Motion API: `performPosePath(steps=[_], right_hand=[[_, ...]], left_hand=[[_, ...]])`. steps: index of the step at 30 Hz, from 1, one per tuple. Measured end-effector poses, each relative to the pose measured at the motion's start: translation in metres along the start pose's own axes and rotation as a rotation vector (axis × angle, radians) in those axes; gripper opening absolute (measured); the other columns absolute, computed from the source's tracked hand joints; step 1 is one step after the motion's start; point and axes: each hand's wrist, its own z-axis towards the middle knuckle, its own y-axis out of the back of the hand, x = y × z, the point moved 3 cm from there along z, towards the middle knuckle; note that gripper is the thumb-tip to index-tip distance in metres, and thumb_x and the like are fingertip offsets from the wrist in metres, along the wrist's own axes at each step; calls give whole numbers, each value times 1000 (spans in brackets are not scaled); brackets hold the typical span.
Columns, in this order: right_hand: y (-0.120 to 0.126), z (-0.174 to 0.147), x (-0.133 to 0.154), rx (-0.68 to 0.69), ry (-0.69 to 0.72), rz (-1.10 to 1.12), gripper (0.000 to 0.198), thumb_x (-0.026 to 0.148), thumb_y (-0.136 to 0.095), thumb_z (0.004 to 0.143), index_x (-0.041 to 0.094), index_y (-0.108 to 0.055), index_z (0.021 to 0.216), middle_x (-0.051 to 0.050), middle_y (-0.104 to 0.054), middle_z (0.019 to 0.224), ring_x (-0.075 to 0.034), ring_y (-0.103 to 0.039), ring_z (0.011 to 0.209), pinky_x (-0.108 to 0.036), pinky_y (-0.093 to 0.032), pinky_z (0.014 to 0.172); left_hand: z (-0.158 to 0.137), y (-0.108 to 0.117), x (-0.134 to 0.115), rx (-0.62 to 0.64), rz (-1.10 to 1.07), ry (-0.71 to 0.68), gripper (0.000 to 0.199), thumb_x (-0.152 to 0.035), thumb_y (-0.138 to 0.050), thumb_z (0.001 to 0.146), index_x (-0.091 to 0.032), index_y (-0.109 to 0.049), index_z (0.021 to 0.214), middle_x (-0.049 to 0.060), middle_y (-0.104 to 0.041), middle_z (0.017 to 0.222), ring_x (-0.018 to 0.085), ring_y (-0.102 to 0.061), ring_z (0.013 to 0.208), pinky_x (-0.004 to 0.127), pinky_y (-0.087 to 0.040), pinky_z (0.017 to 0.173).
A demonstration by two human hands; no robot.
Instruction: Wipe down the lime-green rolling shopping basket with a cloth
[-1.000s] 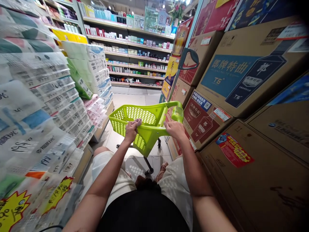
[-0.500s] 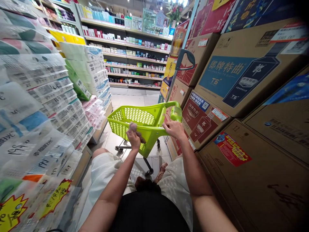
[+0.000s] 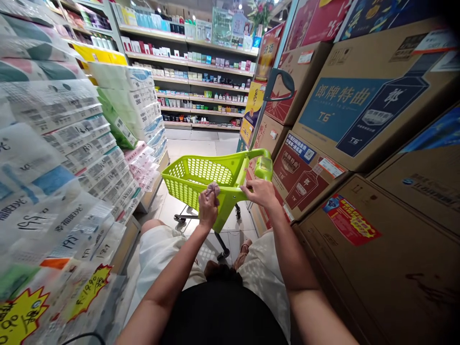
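Note:
A lime-green shopping cart [image 3: 226, 206] with a perforated basket stands in front of my knees on dark wheeled legs. My left hand [image 3: 208, 207] is closed around a crumpled greyish-pink cloth [image 3: 213, 188] and is at the basket's near rim, against its side. Most of the cloth is hidden by my fingers. My right hand [image 3: 261, 191] grips the near end of the cart's green handle, thumb pointing left along it. A grey upright pole with a dark loop handle [image 3: 280, 85] rises beyond the cart handle.
Stacked cardboard cartons [image 3: 330, 110] wall the right side closely. Packs of tissue paper [image 3: 72, 143] are piled high on the left, with handwritten price tags. Shelves of small boxed goods [image 3: 201, 72] stand across the aisle's far end, beyond pale floor tiles [image 3: 201, 135].
My left hand has moved right along the basket's near side with the cloth, which now shows more bunched up. My right hand stays on the cart handle.

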Motion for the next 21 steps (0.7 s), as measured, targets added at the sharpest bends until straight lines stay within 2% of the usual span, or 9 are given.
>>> performPosePath(steps=[4,6,8,12,14,17,21], right_hand=[[1,-2,3,-1,-3,0,43,51,-50,101,23,-81,95,-7,-81,97,-21,-72,93,-28,-37,68],[0,-2,4,0,-3,8,42,51,-49,101,23,-81,95,-7,-81,98,-21,-72,93,-28,-37,68],[-1,-1,5,-5,-4,8,43,51,-48,102,23,-80,95,-7,-81,98,-21,-72,93,-28,-36,68],[-4,1,3,-11,4,-8,45,52,-46,102,23,-79,95,-7,-81,97,-22,-72,94,-29,-36,68],[-4,1,2,-7,14,-17,45,52,-46,102,22,-79,95,-7,-81,96,-21,-72,94,-29,-36,68],[-1,-1,3,6,21,-38,43,51,-47,102,22,-78,95,-7,-81,98,-21,-72,94,-29,-35,68],[4,-2,8,17,12,-57,43,50,-48,101,20,-78,97,-9,-80,100,-22,-72,94,-29,-34,67]], left_hand=[[33,26,32,-59,121,207,29,-15,-49,93,-15,-69,114,18,-55,117,34,-59,115,51,-47,107],[40,31,35,-56,161,250,32,-13,-47,93,-13,-68,117,19,-55,115,35,-59,111,52,-48,104],[33,27,21,-18,184,216,35,-11,-46,92,-13,-68,119,19,-55,114,35,-59,109,52,-49,101],[2,9,-29,69,113,-21,30,-15,-49,93,-20,-70,114,18,-56,118,34,-57,113,50,-49,102],[-5,5,-40,86,68,-87,28,-17,-50,94,-21,-71,113,17,-57,123,34,-57,116,49,-49,104],[4,6,-21,65,36,-24,31,-14,-52,91,-20,-70,115,17,-57,127,35,-57,119,50,-49,106],[28,12,37,-72,-27,277,38,-13,-49,89,-19,-63,125,16,-59,120,33,-60,119,48,-49,108]])
